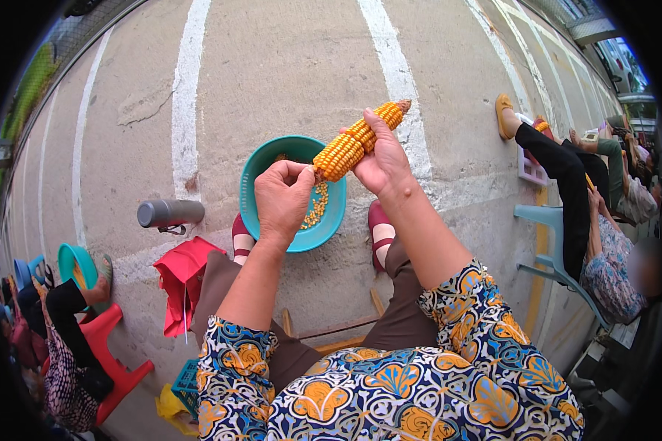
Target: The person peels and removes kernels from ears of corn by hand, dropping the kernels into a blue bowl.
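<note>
My right hand (pixel 383 160) holds an ear of yellow corn (pixel 339 157) at a slant, its thumb lying along the upper side. A dark break in the kernels crosses the ear near its middle, and its far tip is brownish. The thumb and forefinger of my left hand (pixel 281 198) pinch the ear's near end; the other fingers are curled. Below both hands, a teal plastic basin (pixel 251 193) stands on the concrete between my feet. Loose corn kernels (pixel 315 212) lie in the basin, partly hidden by my left hand.
Left of my feet are a grey flask (pixel 171 213) lying on its side and a red bag (pixel 179 275). A seated person (pixel 612 259) with corn is at right on a pale blue chair (pixel 546 220). At left, another person sits near a red stool (pixel 107 358) and a green basin (pixel 74 264).
</note>
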Action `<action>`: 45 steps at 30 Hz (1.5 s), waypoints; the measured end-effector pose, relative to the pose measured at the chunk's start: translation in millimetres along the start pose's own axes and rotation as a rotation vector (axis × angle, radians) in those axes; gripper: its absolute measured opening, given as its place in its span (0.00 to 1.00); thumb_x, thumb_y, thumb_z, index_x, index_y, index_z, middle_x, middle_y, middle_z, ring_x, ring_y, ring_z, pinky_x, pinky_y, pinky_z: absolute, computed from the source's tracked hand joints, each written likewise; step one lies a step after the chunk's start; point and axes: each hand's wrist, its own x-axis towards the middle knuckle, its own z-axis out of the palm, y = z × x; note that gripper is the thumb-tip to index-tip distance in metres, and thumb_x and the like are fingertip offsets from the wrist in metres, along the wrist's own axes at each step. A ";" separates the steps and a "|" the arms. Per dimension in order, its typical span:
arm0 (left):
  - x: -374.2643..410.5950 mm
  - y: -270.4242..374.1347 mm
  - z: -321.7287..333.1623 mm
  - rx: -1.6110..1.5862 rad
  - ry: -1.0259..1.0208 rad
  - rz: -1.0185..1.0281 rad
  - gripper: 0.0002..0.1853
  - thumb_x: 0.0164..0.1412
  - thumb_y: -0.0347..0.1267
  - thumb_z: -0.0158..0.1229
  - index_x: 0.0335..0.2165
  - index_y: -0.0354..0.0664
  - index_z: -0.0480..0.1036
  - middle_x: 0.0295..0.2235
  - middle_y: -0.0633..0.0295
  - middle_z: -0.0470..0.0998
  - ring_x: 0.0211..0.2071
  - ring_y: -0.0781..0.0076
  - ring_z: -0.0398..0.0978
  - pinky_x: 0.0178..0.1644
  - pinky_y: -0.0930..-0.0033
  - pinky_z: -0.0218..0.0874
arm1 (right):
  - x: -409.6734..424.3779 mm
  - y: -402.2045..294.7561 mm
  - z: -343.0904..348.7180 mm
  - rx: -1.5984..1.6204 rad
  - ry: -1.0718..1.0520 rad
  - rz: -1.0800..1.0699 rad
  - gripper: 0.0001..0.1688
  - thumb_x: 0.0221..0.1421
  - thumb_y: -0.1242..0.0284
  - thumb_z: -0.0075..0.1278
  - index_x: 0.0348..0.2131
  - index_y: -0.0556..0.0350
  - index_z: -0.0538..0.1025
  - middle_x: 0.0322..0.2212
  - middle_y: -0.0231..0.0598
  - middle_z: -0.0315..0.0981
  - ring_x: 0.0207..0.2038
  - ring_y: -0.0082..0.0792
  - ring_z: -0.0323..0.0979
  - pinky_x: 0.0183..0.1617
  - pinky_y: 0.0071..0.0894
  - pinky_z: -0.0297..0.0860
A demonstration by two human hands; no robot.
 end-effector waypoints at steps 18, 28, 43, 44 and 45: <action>-2.3 11.3 -1.8 -0.189 -0.106 -0.092 0.07 0.54 0.25 0.58 0.31 0.30 0.76 0.27 0.60 0.78 0.28 0.80 0.75 0.33 0.79 0.66 | 1.7 -3.9 2.6 0.021 0.040 0.043 0.22 0.53 0.69 0.54 0.43 0.51 0.61 0.33 0.41 0.65 0.36 0.41 0.69 0.44 0.51 0.68; 7.6 22.5 -9.9 0.068 -0.085 -0.053 0.05 0.50 0.25 0.59 0.26 0.33 0.75 0.23 0.65 0.76 0.23 0.84 0.72 0.29 0.82 0.64 | -7.2 -6.4 17.6 0.018 -0.042 -0.047 0.21 0.51 0.66 0.56 0.40 0.50 0.64 0.30 0.41 0.69 0.34 0.37 0.70 0.41 0.45 0.69; 14.9 39.1 -17.8 0.122 -0.100 0.059 0.05 0.54 0.25 0.57 0.29 0.32 0.75 0.24 0.62 0.77 0.25 0.81 0.73 0.31 0.78 0.65 | -18.9 -9.4 26.5 -0.017 -0.062 -0.082 0.20 0.51 0.64 0.55 0.38 0.52 0.64 0.27 0.42 0.70 0.30 0.35 0.70 0.37 0.40 0.70; 12.6 42.2 -17.4 0.125 -0.092 0.063 0.05 0.54 0.25 0.56 0.29 0.32 0.75 0.25 0.61 0.77 0.26 0.81 0.73 0.31 0.78 0.65 | -18.1 -9.6 27.0 -0.011 -0.060 -0.068 0.20 0.51 0.64 0.55 0.38 0.52 0.64 0.27 0.42 0.70 0.31 0.35 0.70 0.38 0.41 0.69; 12.6 42.0 -13.3 0.099 -0.105 0.085 0.05 0.55 0.24 0.54 0.31 0.32 0.75 0.26 0.61 0.77 0.26 0.80 0.74 0.33 0.77 0.66 | -14.5 -11.1 24.4 -0.008 -0.053 -0.056 0.20 0.51 0.64 0.55 0.38 0.52 0.64 0.27 0.42 0.70 0.31 0.35 0.70 0.38 0.41 0.69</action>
